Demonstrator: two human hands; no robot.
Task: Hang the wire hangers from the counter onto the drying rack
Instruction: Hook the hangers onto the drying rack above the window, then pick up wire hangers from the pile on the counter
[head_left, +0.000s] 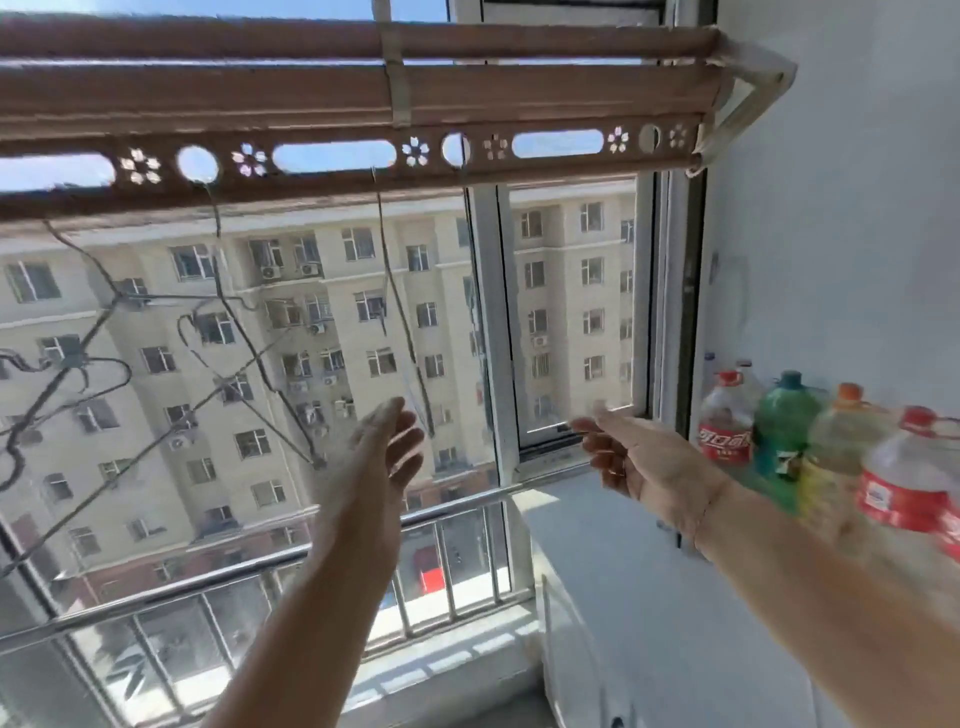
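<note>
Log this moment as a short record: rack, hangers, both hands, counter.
rack: brown bar with cut-out holes, overhead
hangers: several wire ones, hanging from the rack
left hand: raised, open, holding nothing
right hand: raised, fingers relaxed, holding nothing
counter: white, with bottles standing at the right

This is the glazed balcony of a flat, high up in a housing block. Overhead runs a brown drying rack (332, 156) punched with round holes and flower shapes, and wire hangers (122, 300) dangle from it. Through the sliding window (485, 332) stands an apartment block (291, 260) with air-conditioning units on its walls. A metal safety railing (208, 587) guards the glass low down. Big plastic bottles (784, 415) crowd the white counter (649, 571) against a plain white wall (831, 208).
</note>
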